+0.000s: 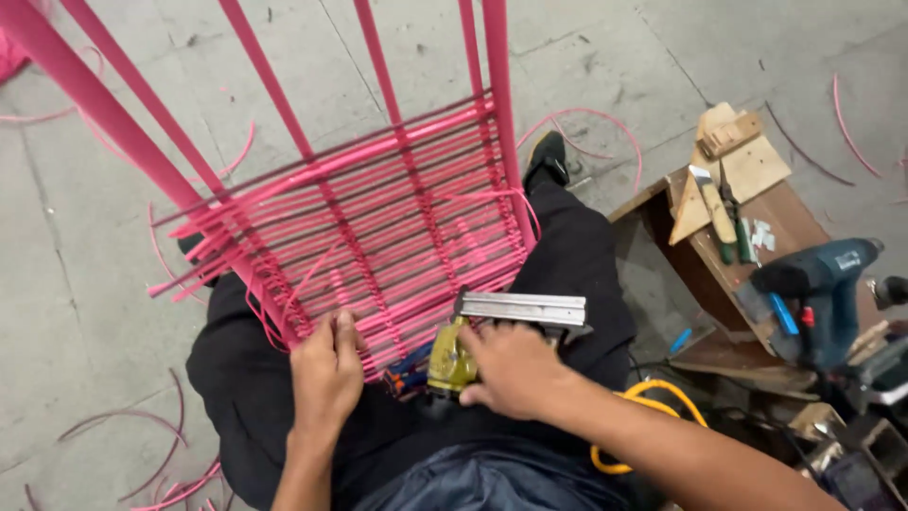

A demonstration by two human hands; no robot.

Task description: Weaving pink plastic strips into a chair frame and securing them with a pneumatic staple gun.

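Observation:
A pink metal frame (284, 104) woven with pink plastic cord (397, 218) leans across my lap. My left hand (326, 374) presses on the lower woven edge near the left upright, fingers on the cords. My right hand (515, 369) grips a yellow pneumatic staple gun (452, 364) with a grey metal magazine (525, 309), held against the bottom edge of the weave. A yellow air hose (653, 402) runs from the gun behind my right forearm.
A wooden box (747, 237) at right holds a knife, screwdrivers and wood scraps. A blue-green power drill (813, 293) lies beside it. Loose pink cord offcuts (142, 445) litter the concrete floor. My black shoe (547, 156) shows past the frame.

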